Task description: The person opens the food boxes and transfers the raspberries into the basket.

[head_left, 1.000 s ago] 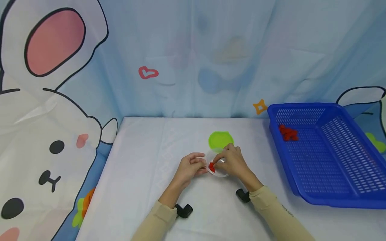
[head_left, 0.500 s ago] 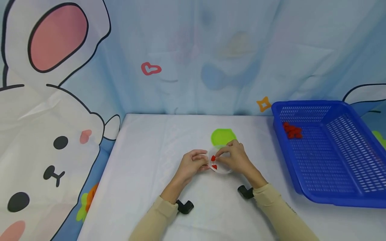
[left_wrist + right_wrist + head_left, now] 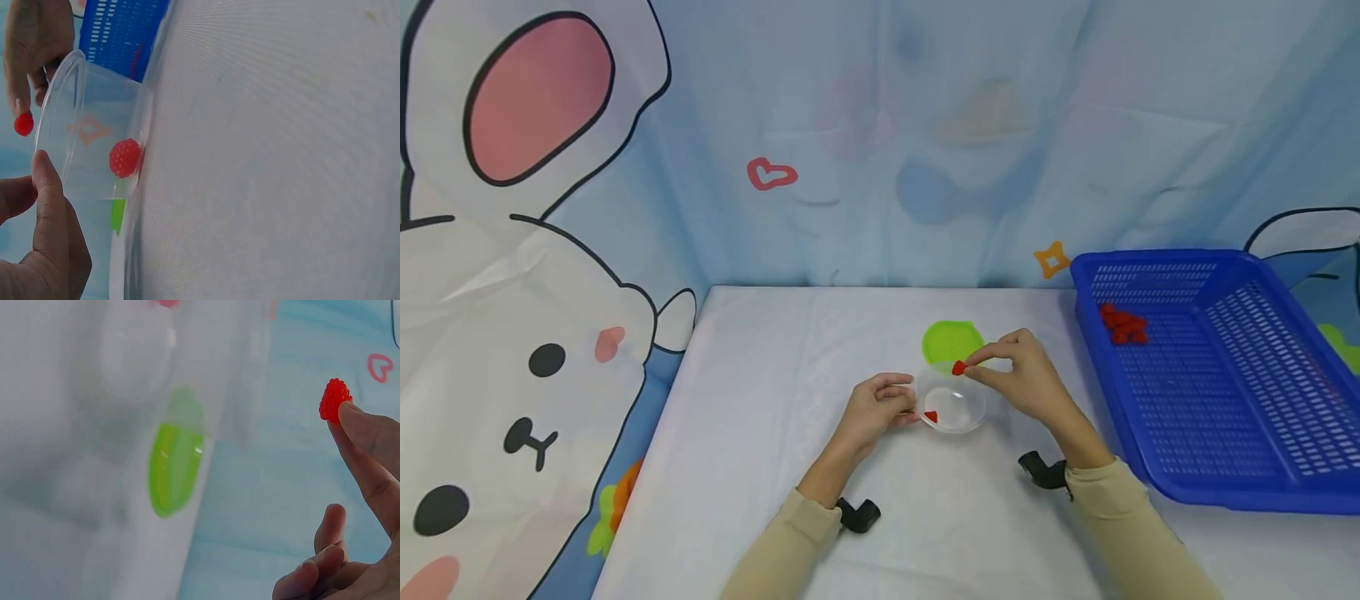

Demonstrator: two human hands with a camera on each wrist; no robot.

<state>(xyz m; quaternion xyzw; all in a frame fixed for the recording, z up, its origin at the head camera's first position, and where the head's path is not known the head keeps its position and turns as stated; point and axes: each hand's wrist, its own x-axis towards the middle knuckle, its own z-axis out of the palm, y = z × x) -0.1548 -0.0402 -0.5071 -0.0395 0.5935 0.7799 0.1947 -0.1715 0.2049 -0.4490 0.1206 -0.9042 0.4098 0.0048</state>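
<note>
A clear plastic cup (image 3: 957,407) stands on the white table, and my left hand (image 3: 874,407) grips its rim between thumb and fingers. One red raspberry (image 3: 125,158) lies inside, low against the wall. My right hand (image 3: 1026,375) pinches a second raspberry (image 3: 335,400) between thumb and forefinger, above the cup's far right rim and outside it. Just behind the cup lies a round bright green lid (image 3: 951,340), partly seen through the clear plastic in the right wrist view.
At the right of the table sits a large blue plastic basket (image 3: 1206,400) with slotted walls. A small heap of red raspberries (image 3: 1123,324) lies in its far left corner. A printed cloth (image 3: 850,125) hangs behind the table.
My right hand has lifted a raspberry out of the cup and moved it up and right. The other raspberry stays inside. My left hand keeps its hold on the cup.
</note>
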